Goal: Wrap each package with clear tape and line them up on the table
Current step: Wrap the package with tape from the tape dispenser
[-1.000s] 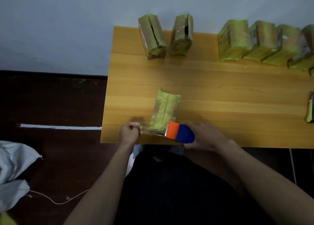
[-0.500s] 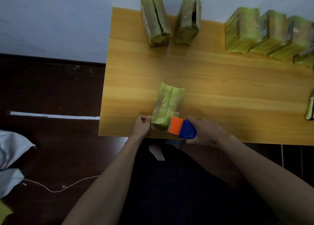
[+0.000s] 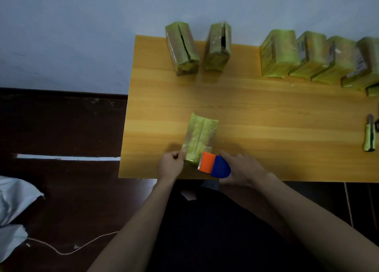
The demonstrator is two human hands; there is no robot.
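- Package (image 3: 200,140): green, lying flat near the table's (image 3: 266,115) front edge, toward its left end; long axis runs front to back, shiny film over it.
- Left hand (image 3: 171,166): fingers curled, pinching at the package's near left corner; whether it holds tape or the wrapping itself cannot be told.
- Right hand (image 3: 243,170): wrapped around the blue body of the dispenser (image 3: 214,165); its orange head touches the package's near right corner.
- Two packages (image 3: 182,48) stand at the back edge, left of centre, just beside each other, each with a dark slit along the top.
- Row of packages (image 3: 311,56) along the back edge toward the right corner, leaning one on the next, running out of view.
- Cutter (image 3: 370,136), green, lies near the right edge, well apart from the hands.
- Floor (image 3: 61,124) dark; a pale cloth (image 3: 14,208) and a thin cord (image 3: 67,251) lie on it left of the table.
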